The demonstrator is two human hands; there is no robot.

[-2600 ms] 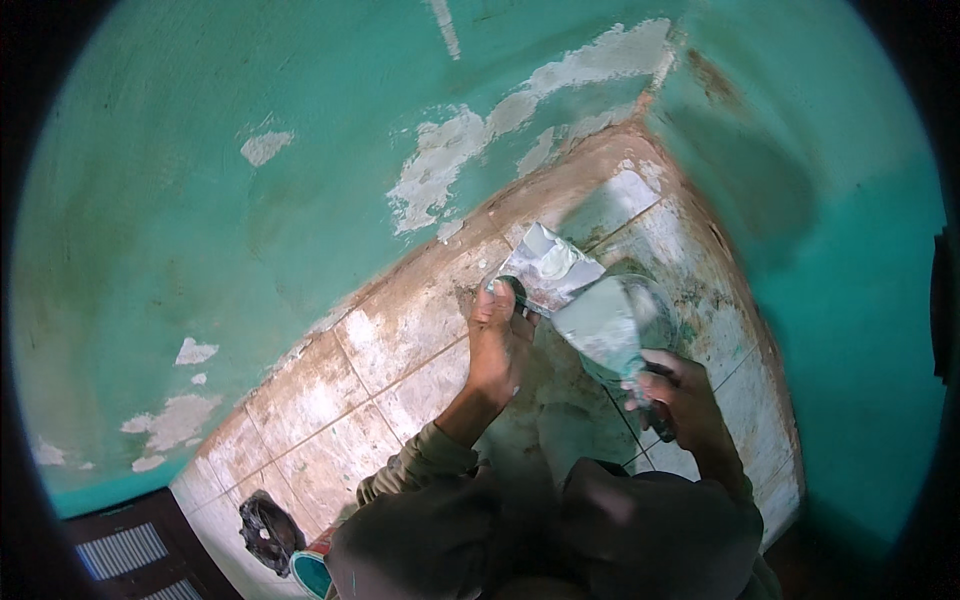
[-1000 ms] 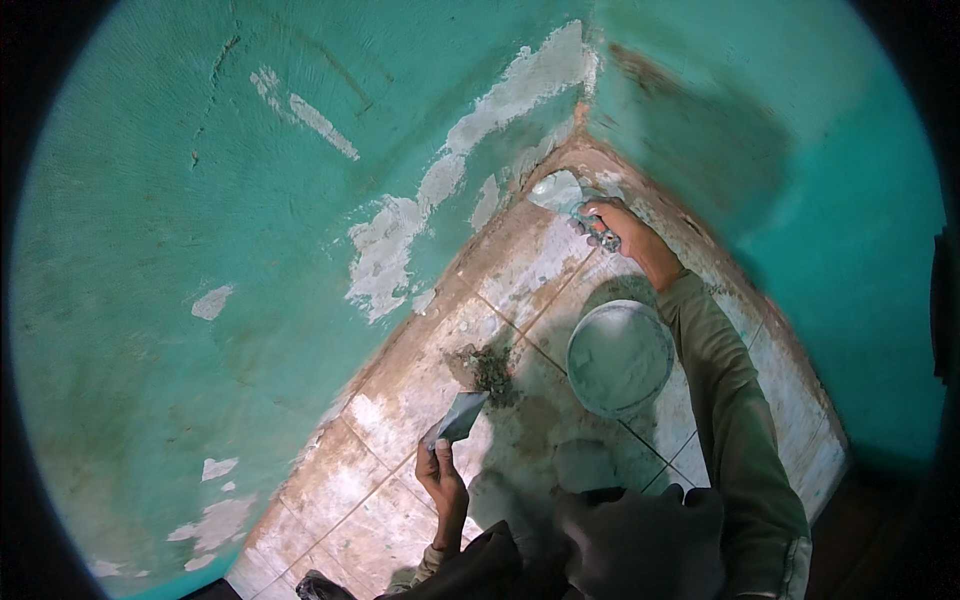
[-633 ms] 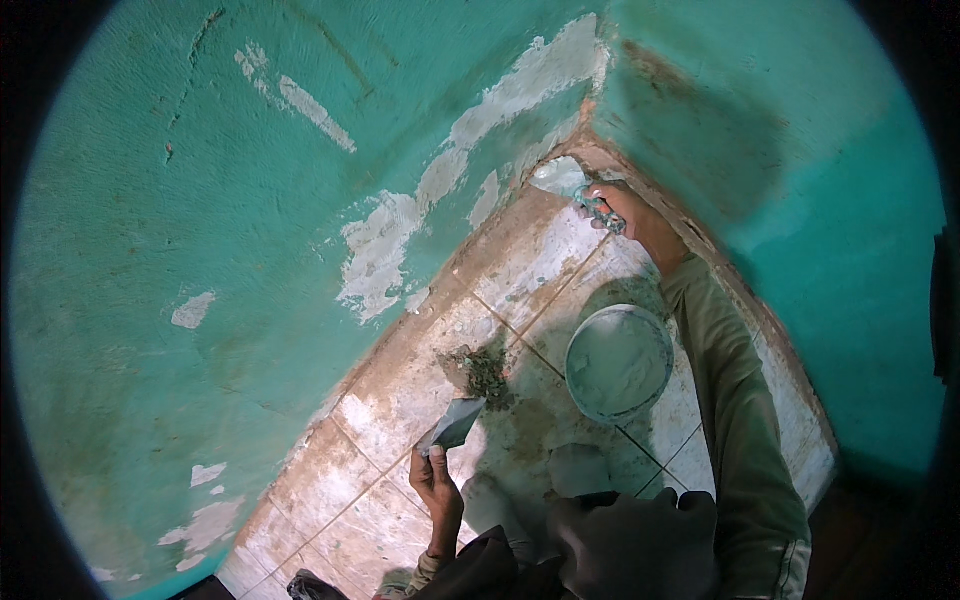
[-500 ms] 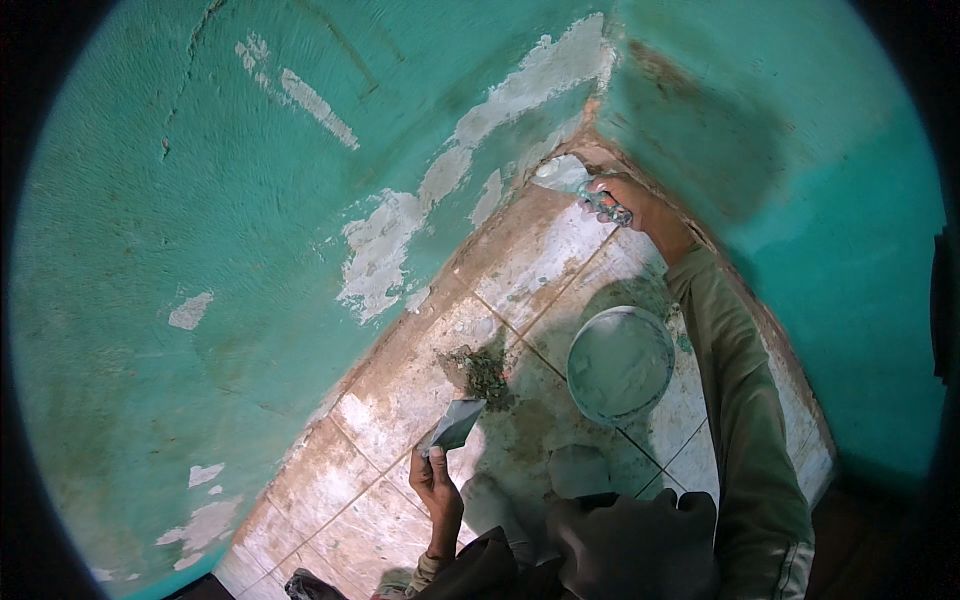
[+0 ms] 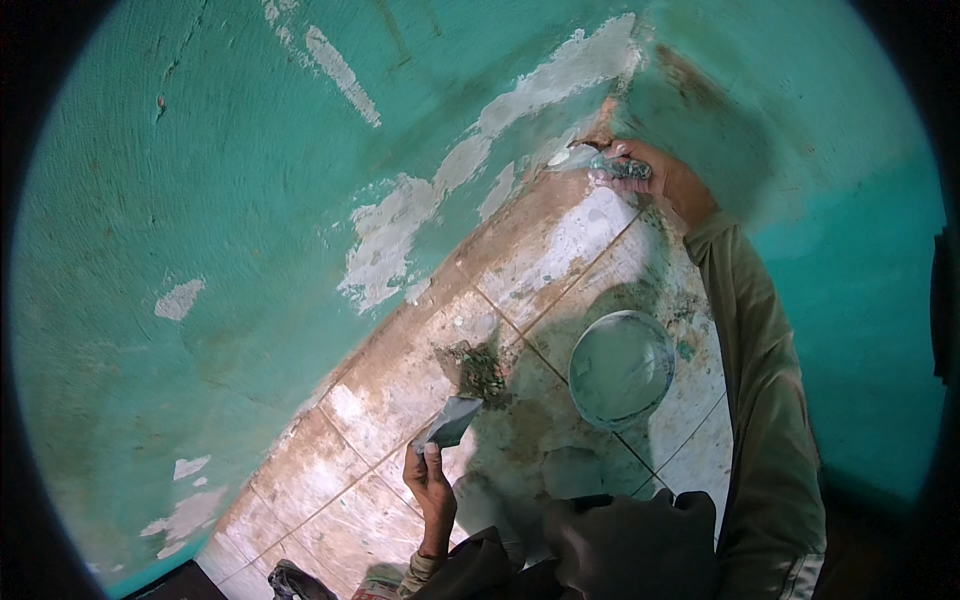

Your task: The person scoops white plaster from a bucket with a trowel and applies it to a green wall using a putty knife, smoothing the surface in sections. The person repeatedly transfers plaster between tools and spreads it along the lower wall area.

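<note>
My right hand (image 5: 650, 175) is closed round the handle of a putty knife (image 5: 574, 158) at the far corner, where the two green walls meet the floor. White putty shows on its blade, which lies against the foot of the left wall (image 5: 250, 230). Down at the lower middle, my left hand (image 5: 430, 487) pinches a grey flat blade, a scraper (image 5: 450, 422), between thumb and fingers above the tiles. Between my arms stands a round bucket (image 5: 577, 388) holding pale putty (image 5: 625, 365).
Smears of white filler (image 5: 390, 235) run along the left wall toward the corner. A small heap of dark debris (image 5: 478, 370) lies on the dusty tiled floor (image 5: 370, 440). A dark crumpled object (image 5: 298, 582) sits at the lower left. My knees are at the bottom edge.
My right hand and the putty knife have moved up and slightly right, closer into the corner, and the blade is now at the wall's foot. My left hand has barely shifted.
</note>
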